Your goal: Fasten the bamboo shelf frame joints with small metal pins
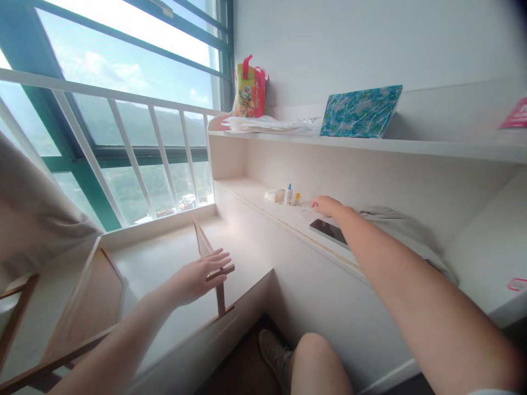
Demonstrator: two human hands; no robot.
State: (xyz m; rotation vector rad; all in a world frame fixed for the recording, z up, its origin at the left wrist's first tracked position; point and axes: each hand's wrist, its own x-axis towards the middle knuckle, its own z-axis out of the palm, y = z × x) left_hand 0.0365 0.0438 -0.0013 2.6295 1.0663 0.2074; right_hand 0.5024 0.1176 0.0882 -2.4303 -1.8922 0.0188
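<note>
My left hand [208, 272] is at a narrow wooden frame [221, 299] on the window ledge. Its fingers are stretched out above a short crossbar, with the thumb below it. My right hand [327, 206] reaches over the lower shelf with its fingers drawn together; what they hold, if anything, is too small to make out. Below that wrist lies a dark-screened phone [329, 231], partly hidden by my forearm. Left of the right hand stand a small white bottle with a blue cap [288, 195] and a tiny yellow-topped container [297, 198]. Beside them lies a white soft packet [274, 195].
A colourful bag [251, 90], flat plastic packages [267, 125] and a blue patterned box [360, 112] sit on the upper shelf [432, 149]. Grey cloth [399, 227] lies behind my right forearm. White railings [134, 159] guard the window. A wooden panel [88, 307] leans at left.
</note>
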